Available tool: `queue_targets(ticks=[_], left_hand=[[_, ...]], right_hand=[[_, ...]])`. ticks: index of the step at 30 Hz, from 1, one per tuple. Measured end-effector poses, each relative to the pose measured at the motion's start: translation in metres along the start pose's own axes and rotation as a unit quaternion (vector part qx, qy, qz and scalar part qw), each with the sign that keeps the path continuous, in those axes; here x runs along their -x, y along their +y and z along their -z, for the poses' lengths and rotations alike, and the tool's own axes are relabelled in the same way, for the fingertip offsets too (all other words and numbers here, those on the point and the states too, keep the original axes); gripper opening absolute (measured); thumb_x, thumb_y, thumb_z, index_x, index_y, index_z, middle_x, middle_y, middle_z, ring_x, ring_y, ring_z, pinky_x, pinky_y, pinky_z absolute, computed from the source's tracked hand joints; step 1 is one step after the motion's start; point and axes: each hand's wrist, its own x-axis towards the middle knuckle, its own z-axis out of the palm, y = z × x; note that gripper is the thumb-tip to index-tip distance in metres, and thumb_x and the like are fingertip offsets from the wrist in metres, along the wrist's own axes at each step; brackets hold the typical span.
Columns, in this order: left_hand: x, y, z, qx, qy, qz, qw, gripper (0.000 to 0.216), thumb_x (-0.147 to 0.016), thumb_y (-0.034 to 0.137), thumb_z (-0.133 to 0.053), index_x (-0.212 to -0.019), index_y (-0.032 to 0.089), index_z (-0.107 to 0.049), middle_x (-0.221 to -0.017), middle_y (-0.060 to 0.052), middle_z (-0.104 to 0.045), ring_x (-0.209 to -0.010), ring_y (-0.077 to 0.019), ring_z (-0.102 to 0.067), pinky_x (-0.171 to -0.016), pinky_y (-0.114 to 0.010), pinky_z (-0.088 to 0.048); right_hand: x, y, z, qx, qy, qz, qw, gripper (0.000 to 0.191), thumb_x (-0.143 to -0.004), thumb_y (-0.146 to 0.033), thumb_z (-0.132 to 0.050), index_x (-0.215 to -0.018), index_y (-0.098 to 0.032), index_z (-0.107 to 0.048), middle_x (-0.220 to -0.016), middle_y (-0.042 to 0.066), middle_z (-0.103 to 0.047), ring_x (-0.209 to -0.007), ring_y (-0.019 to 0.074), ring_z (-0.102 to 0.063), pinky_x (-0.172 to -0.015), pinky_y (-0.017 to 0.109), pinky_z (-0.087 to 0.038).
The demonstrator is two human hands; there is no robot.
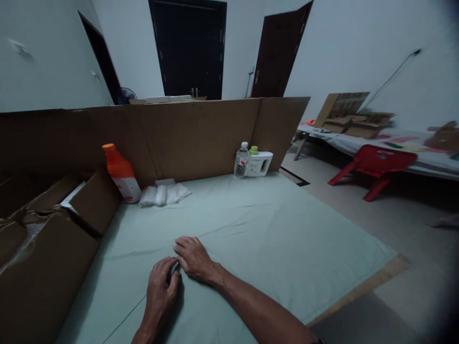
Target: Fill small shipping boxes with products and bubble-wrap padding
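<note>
My left hand (160, 285) and my right hand (194, 258) both rest on a pale green cloth (258, 229) that covers the table. The fingers of each hand are curled and pressed against the cloth, and the two hands touch at the fingertips. I cannot make out whether they pinch a fold of the cloth. Farther back on the cloth stand an orange bottle (121, 174), a wad of bubble wrap (164, 194), a clear water bottle (241, 161) and a white jug with a green cap (258, 163).
A tall cardboard sheet (186, 134) stands along the back of the table. An open cardboard box (43, 248) fills the left side. To the right are a red plastic chair (376, 165) and another table with cardboard pieces (349, 117). Dark doors are behind.
</note>
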Motion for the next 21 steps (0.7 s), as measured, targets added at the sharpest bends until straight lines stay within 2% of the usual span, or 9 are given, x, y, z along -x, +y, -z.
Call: queue_targets(ticks=[4, 12, 16, 21], left_hand=[[-0.001, -0.001, 0.000, -0.004, 0.001, -0.001, 1.000, 0.027, -0.084, 0.034, -0.055, -0.100, 0.020, -0.073, -0.101, -0.011, -0.076, -0.097, -0.0286, -0.070, -0.084, -0.045, -0.058], [-0.001, 0.000, 0.002, 0.038, -0.014, 0.048, 0.998, 0.030, -0.083, 0.038, -0.054, -0.099, 0.020, -0.073, -0.102, -0.010, -0.076, -0.098, -0.0288, -0.069, -0.088, -0.048, -0.057], [-0.001, 0.000, 0.003, 0.047, -0.019, 0.069, 0.996, 0.032, -0.083, 0.040, -0.054, -0.099, 0.020, -0.073, -0.102, -0.011, -0.076, -0.100, -0.0296, -0.069, -0.091, -0.050, -0.056], [-0.001, 0.001, 0.005, 0.048, -0.026, 0.080, 0.995, 0.034, -0.082, 0.042, -0.053, -0.097, 0.019, -0.073, -0.101, -0.011, -0.076, -0.099, -0.0302, -0.069, -0.091, -0.052, -0.055]], right_hand=[[0.000, -0.002, 0.003, 0.006, -0.007, -0.002, 1.000, 0.021, -0.093, -0.022, -0.061, -0.114, -0.018, -0.063, -0.135, 0.009, -0.061, -0.127, 0.0230, -0.049, -0.105, 0.038, -0.038], [0.004, 0.003, 0.013, 0.015, -0.015, -0.013, 1.000, 0.025, -0.095, -0.027, -0.061, -0.119, -0.020, -0.064, -0.135, 0.007, -0.062, -0.128, 0.0215, -0.050, -0.106, 0.037, -0.039], [0.017, 0.017, 0.022, 0.025, -0.008, -0.042, 0.999, 0.031, -0.095, -0.029, -0.063, -0.124, -0.019, -0.063, -0.140, 0.007, -0.059, -0.131, 0.0218, -0.049, -0.108, 0.038, -0.038], [0.054, 0.050, 0.043, 0.048, 0.012, -0.110, 0.993, 0.036, -0.095, -0.028, -0.061, -0.130, -0.017, -0.061, -0.143, 0.010, -0.057, -0.133, 0.0239, -0.048, -0.110, 0.042, -0.037]])
